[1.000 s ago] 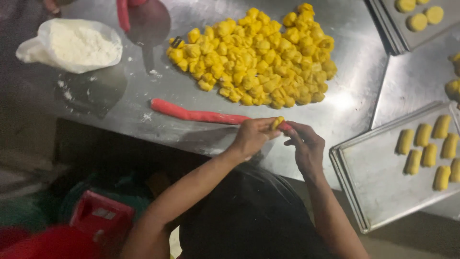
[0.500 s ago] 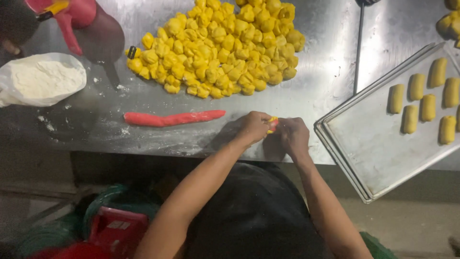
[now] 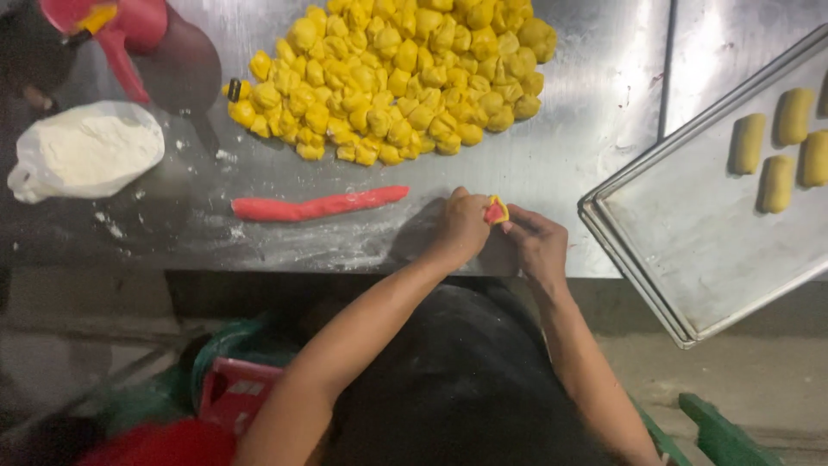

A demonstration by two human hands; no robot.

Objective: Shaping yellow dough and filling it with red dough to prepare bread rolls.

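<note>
The fingertips of both hands meet just right of the frame's centre, pinched narrowly around a small piece of dough [image 3: 495, 210], yellow with a red filling or strip showing at its top. The left hand [image 3: 460, 229] curls in from the left with its thumb up against the piece; the right hand [image 3: 536, 244] closes on it from the right. The piece sits above the near edge of the steel table [image 3: 595, 112], and whether it rests on the metal or is held just off it cannot be told.

Left of the hands, a long red dough rope [image 3: 317, 205] lies on the table amid a dusting of flour. Above it, the upper middle of the frame is filled by a heap of yellow dough lumps [image 3: 397, 78]. At upper left sits a bag of white flour [image 3: 86, 151], with a red and dark object [image 3: 147, 34] above it, too cropped to identify.

At the right edge, a metal tray [image 3: 690, 233] holds several shaped yellow rolls [image 3: 776, 155] in its upper right corner.

The risks seem to lie in the pinch itself: pressing too hard could split the yellow skin and let the red show through, and working so near the table's edge, a slip could drop the piece toward the lap below.
</note>
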